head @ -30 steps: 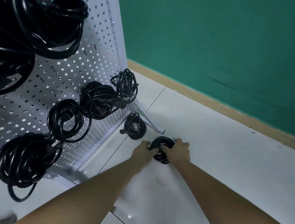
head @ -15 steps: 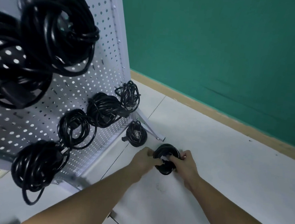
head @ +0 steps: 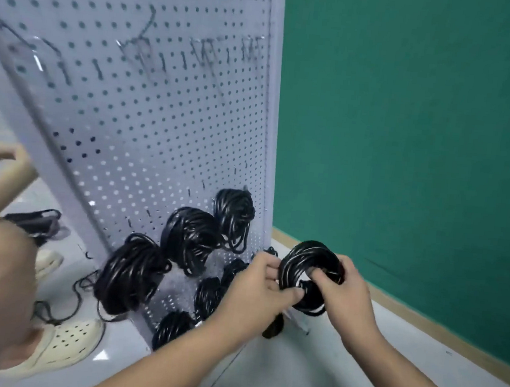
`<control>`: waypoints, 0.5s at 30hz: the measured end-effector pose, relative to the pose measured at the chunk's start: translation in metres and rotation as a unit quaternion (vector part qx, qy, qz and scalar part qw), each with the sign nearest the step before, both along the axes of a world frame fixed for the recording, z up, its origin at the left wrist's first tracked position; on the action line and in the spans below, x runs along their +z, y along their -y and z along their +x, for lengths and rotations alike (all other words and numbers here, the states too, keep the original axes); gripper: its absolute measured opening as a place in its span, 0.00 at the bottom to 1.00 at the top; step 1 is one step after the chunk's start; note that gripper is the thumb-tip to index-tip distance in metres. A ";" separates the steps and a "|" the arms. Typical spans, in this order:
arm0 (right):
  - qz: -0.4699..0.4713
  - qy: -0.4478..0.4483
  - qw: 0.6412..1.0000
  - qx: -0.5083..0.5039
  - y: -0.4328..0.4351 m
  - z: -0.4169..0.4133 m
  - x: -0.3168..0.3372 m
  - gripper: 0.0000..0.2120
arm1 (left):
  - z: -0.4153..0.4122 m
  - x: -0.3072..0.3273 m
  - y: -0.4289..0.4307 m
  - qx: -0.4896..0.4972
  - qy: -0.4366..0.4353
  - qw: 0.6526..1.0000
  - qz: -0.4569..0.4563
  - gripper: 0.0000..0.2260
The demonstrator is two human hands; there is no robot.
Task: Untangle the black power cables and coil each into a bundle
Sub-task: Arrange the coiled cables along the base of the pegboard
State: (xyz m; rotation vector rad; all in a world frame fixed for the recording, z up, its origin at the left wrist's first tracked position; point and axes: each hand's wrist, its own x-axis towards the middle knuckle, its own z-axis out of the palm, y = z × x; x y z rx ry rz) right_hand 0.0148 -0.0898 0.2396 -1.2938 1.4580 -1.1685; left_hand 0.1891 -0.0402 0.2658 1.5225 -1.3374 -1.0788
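Beside the white perforated metal pegboard (head: 161,123), we hold the black coiled power cable bundle (head: 306,264) aloft: left hand (head: 257,289) pinches its rim, right hand (head: 348,291) hooks its centre, likely so the loops hold together

Even, soft indoor light; motion blur smears the left side, wide-angle bending edges.

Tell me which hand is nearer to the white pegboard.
Left. The left hand grips the left edge of the cable coil, just in front of the pegboard; the right hand grips the coil's other side, farther out toward the green wall.
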 end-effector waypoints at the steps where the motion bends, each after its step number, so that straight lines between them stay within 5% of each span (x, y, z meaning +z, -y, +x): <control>1: -0.017 0.002 1.000 0.008 -0.003 0.009 0.024 0.08 | 0.008 0.024 -0.008 0.005 0.009 1.000 -0.021 0.19; 15: -0.185 0.086 0.962 0.184 -0.059 0.152 0.251 0.08 | 0.105 0.249 -0.123 0.195 0.168 0.922 -0.290 0.19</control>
